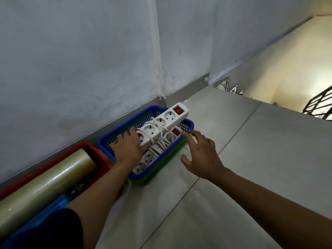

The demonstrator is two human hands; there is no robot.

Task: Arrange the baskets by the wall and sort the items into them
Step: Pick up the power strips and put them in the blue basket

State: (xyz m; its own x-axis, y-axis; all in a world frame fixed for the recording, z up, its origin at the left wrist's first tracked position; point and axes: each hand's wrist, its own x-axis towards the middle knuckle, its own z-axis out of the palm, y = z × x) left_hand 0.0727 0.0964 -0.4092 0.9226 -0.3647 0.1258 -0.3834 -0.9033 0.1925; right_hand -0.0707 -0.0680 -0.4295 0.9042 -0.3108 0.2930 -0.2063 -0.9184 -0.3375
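Note:
A blue mesh basket (125, 125) nested in a green one (161, 166) stands on the floor against the wall. Inside lie two white power strips with red switches and wound cords. The upper power strip (162, 123) lies tilted across the basket, its switch end sticking out over the far rim. My left hand (128, 150) grips its near end. The lower power strip (148, 159) rests in the basket bottom. My right hand (201, 155) hovers open just right of the basket, index finger near the rim.
An orange basket (93, 150) to the left by the wall holds a long roll of clear film (46, 184), with something blue (39, 220) beside it. A stairwell opening with a dark railing (319, 103) drops off at the far right. Grey tiled floor (251, 168) lies to the right.

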